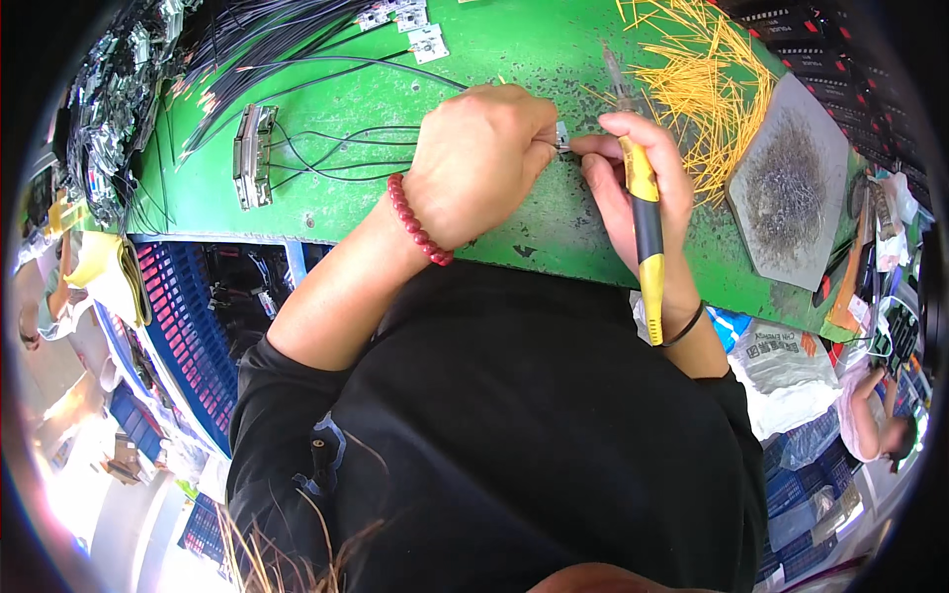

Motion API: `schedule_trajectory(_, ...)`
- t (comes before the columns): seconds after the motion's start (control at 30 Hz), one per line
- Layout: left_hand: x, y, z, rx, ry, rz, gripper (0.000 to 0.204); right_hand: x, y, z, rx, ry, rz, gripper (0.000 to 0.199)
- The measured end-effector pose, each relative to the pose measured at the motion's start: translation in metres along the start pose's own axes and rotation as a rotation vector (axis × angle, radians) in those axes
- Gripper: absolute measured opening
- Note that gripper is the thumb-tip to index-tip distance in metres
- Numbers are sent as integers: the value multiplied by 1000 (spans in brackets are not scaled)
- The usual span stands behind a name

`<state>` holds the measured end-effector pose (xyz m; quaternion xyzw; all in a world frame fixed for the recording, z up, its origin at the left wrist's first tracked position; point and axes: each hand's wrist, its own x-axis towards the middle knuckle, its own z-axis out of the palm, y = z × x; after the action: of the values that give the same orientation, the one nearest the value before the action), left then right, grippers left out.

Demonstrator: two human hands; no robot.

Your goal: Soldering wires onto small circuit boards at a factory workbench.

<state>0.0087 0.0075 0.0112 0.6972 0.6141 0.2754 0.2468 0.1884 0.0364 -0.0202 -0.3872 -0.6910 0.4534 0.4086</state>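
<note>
Head view, frame centre: left hand and right hand fingertips pinch small metal part between them over green table; right hand also clamps yellow-black soldering iron.

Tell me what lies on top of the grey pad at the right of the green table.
On the grey pad lies a heap of fine grey wire bits. Yellow strips overlap its left edge. What is under the heap cannot be seen.
</note>
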Motion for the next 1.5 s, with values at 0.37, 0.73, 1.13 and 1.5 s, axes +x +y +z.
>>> schedule_trajectory(0.37,-3,1,2,33,-6,-4,10,15,3,4,-183,-28,-307,39)
schedule_trajectory(0.73,-3,3,3,114,-23,-11,12,23,-4,-7,-351,-168,-505,34)
schedule_trajectory(1.13,-2,-1,3,2,34,-22,7,6,-2,-4,-102,-15,-165,36)
schedule_trajectory(1.5,-3,-3,6,-2,54,-16,8,1,-1,-1,-62,-8,-116,35)
